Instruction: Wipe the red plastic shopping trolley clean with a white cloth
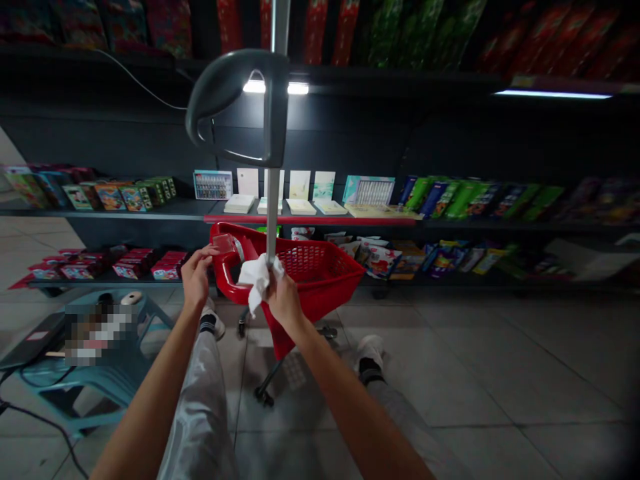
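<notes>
A small red shopping cart (325,293) stands on the floor between my feet. From its handle end rises a metal pole (273,213), topped by a dark grey looped grip (276,110). My right hand (284,297) is closed around a crumpled white cloth (259,277), pressed against the pole's lower end. At the left side of the red handle (231,283), my left hand (197,272) has bent fingers with their tips at the edge of a clear panel (226,245). Its grip there is partly hidden.
Behind the cart, a shelf (310,219) bears books, boxes and snack packets (440,197). Bagged goods (383,257) and red boxes (133,262) fill the lower shelf. A blue stool (110,383) at left carries a laptop (37,340) and a computer mouse (131,298); a cable trails nearby.
</notes>
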### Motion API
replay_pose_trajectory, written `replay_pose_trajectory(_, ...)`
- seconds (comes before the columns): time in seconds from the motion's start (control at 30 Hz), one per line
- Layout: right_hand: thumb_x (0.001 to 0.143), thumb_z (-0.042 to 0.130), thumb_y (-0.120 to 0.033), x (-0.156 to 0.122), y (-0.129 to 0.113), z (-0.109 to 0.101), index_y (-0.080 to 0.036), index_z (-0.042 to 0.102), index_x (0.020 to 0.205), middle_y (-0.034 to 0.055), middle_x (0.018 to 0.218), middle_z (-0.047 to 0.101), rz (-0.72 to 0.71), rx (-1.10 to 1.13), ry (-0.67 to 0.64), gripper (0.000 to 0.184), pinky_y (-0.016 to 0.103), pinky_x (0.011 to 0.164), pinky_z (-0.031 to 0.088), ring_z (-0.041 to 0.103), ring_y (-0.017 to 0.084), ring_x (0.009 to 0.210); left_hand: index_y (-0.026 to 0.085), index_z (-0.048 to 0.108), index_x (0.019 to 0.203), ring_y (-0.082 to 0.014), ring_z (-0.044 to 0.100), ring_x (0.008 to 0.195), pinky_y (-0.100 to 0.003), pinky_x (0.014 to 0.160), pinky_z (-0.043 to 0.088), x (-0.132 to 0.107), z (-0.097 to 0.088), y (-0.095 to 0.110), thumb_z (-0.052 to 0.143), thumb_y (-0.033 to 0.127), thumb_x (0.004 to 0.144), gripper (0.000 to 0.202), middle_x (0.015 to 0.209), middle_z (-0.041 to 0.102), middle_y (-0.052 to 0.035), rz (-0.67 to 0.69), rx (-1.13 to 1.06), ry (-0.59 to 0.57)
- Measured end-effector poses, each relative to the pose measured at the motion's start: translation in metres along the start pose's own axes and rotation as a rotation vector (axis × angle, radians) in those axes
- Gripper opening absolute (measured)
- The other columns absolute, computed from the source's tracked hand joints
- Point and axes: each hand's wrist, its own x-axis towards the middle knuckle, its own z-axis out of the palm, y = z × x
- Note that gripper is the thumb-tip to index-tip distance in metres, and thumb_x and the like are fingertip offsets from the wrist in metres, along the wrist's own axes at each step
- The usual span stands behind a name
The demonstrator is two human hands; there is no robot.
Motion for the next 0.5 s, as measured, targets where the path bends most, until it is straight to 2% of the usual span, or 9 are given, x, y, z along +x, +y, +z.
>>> replay_pose_trajectory(0.1, 0.104, 0.037, -0.03, 0.003, -0.004, 0.011, -0.015, 0.059, 0.128, 0.0155, 0.117, 0.071, 0.022, -0.123, -0.058, 0.036, 0.037, 0.098, 0.053, 0.069, 0.026, 0.108, 0.021, 0.067, 0.092, -0.0254, 0.065, 0.111, -0.038, 0.102, 0.047, -0.011, -0.003, 0.029, 0.048, 0.033, 0.087, 0.023, 0.101, 0.072, -0.0056, 0.142, 0.171, -0.065)
replay_pose_trajectory(0.17, 0.104, 0.037, -0.029, 0.008, -0.007, 0.018, -0.016, 0.058, 0.131, 0.0138, 0.122, 0.07, 0.022, -0.125, -0.109, 0.037, 0.034, 0.098, 0.052, 0.068, 0.025, 0.11, 0.022, 0.067, 0.1, -0.0249, 0.066, 0.103, -0.036, 0.094, 0.049, -0.016, 0.001, 0.044, 0.05, 0.036, 0.09, 0.024, 0.104, 0.072, -0.0064, 0.208, 0.422, -0.196)
replay_pose_trajectory(0.23, 0.102, 0.037, -0.022, 0.014, -0.009, 0.026, -0.018, 0.058, 0.134, 0.011, 0.126, 0.069, 0.014, -0.114, -0.151, 0.038, 0.032, 0.1, 0.051, 0.067, 0.022, 0.113, 0.022, 0.067, 0.105, -0.0258, 0.066, 0.1, -0.038, 0.092, 0.047, -0.018, 0.01, 0.052, 0.048, 0.035, 0.093, 0.026, 0.103, 0.073, -0.0079, 0.235, 0.685, -0.293)
replay_pose_trajectory(0.33, 0.099, 0.04, -0.018, 0.021, -0.007, 0.033, -0.018, 0.059, 0.133, 0.0098, 0.123, 0.07, 0.017, -0.126, -0.213, 0.038, 0.031, 0.099, 0.051, 0.067, 0.021, 0.113, 0.019, 0.068, 0.1, -0.0293, 0.064, 0.096, -0.043, 0.094, 0.043, -0.016, 0.018, 0.046, 0.045, 0.033, 0.095, 0.028, 0.093, 0.073, -0.0108, 0.261, 0.969, -0.245)
replay_pose_trajectory(0.5, 0.104, 0.036, -0.035, 0.021, 0.021, 0.023, -0.019, 0.064, 0.13, 0.012, 0.121, 0.072, 0.131, -0.126, -0.254, 0.041, 0.033, 0.097, 0.051, 0.069, 0.024, 0.11, 0.021, 0.07, 0.086, -0.0295, 0.06, 0.091, -0.042, 0.087, 0.041, -0.008, 0.013, 0.023, 0.047, 0.034, 0.094, 0.028, 0.084, 0.072, -0.0109, 0.303, 1.095, -0.179)
